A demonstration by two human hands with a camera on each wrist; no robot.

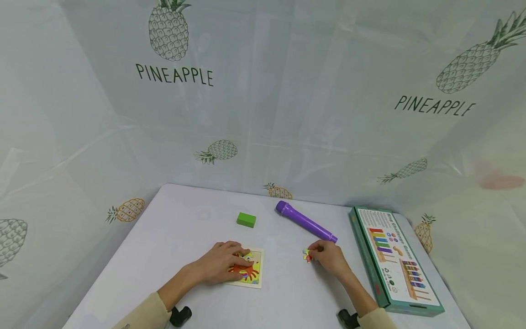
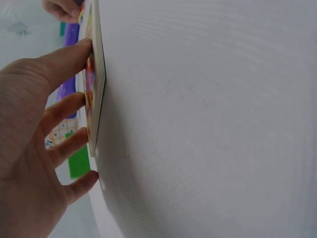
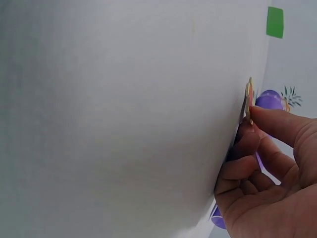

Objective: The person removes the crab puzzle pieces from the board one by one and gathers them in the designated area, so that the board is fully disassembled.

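A small square jigsaw board (image 1: 255, 282) with a red crab picture on yellow lies flat on the table. My left hand (image 1: 223, 264) rests over its left part with spread fingers. In the left wrist view the thumb (image 2: 74, 55) and several fingertips touch the board's face, while the little finger is beyond its edge. To the right, my right hand (image 1: 328, 257) pinches a small red and yellow puzzle piece (image 1: 306, 256) between thumb and fingers. The right wrist view shows this puzzle piece (image 3: 249, 96) edge-on, held upright close over the table; fingers hide its lower part.
Behind the hands lie a green block (image 1: 246, 220) and a purple microphone-shaped stick (image 1: 306, 221), its narrow end just beyond the right hand. A green and white game box (image 1: 396, 260) lies at the table's right side. A pineapple-print curtain (image 1: 287, 105) hangs behind the table.
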